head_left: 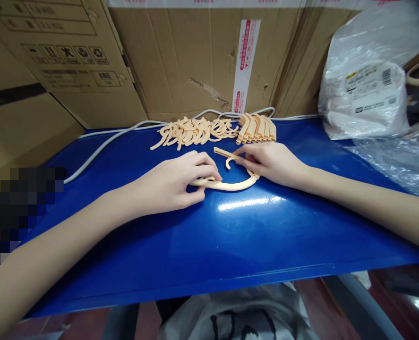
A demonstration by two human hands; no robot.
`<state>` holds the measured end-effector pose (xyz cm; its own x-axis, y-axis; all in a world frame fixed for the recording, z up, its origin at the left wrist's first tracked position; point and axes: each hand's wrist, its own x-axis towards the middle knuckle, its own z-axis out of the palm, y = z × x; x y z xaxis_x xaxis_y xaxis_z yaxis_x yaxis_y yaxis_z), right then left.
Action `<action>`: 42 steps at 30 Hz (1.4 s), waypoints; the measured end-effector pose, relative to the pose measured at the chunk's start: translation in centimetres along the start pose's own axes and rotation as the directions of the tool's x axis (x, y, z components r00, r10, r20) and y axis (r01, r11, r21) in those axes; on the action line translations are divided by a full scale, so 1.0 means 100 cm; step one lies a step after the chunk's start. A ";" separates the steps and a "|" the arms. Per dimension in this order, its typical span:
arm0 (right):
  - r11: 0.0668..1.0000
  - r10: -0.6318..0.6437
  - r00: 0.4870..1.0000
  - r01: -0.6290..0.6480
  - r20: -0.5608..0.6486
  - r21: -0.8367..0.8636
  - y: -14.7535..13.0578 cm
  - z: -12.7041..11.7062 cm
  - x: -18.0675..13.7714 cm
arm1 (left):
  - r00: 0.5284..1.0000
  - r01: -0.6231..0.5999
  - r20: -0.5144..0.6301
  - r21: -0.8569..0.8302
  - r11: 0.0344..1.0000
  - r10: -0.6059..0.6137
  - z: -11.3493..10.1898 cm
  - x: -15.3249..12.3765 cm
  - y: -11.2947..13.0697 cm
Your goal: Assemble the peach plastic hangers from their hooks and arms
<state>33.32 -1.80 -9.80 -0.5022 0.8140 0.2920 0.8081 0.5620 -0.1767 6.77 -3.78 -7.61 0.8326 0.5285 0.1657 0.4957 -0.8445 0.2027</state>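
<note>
A beige plastic folding hanger (235, 187) lies low over the blue table between my hands, its curved arm bowing toward me. My left hand (179, 182) is closed around the arm's left end, thumb below and fingers on top. At the other end, my right hand (268, 159) grips the hanger near its joint, the fingers partly hiding it. A straight beige bar (223, 152) sticks out leftward from the right fingers. Below that bar shows a small curved hook (228, 164). How these parts join is covered by the right hand.
Behind my hands lie a heap of curved beige pieces (184, 132), loose hooks (221, 129) and a row of nested arm pieces (257, 128). A white cable (105, 145) runs along the back of the blue table (209, 250). Cardboard boxes (181, 61) and a plastic-wrapped package (367, 94) stand behind.
</note>
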 end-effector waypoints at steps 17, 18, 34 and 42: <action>0.896 -0.438 0.899 0.438 -0.019 0.072 -0.012 -0.002 -0.011 | 0.937 0.337 -0.126 0.071 0.939 -0.326 0.000 0.003 0.007; 0.878 -0.474 0.880 0.475 -0.027 0.063 -0.012 -0.002 -0.011 | 0.933 0.343 -0.140 0.065 0.937 -0.332 0.001 0.003 0.008; 0.874 -0.486 0.868 0.478 -0.100 -0.090 -0.004 0.005 -0.006 | 0.936 0.315 -0.104 -0.175 0.933 -0.336 0.008 0.006 0.000; 0.688 -0.710 0.702 0.671 -0.065 -0.277 -0.017 -0.002 -0.011 | 0.950 0.271 -0.157 -0.004 0.963 -0.268 0.006 0.006 -0.021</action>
<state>32.54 -3.71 -9.67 -0.9058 0.1628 0.3911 0.3047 0.8918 0.3345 6.35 -1.76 -8.56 0.6195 0.7424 0.2551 0.7016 -0.6694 0.2441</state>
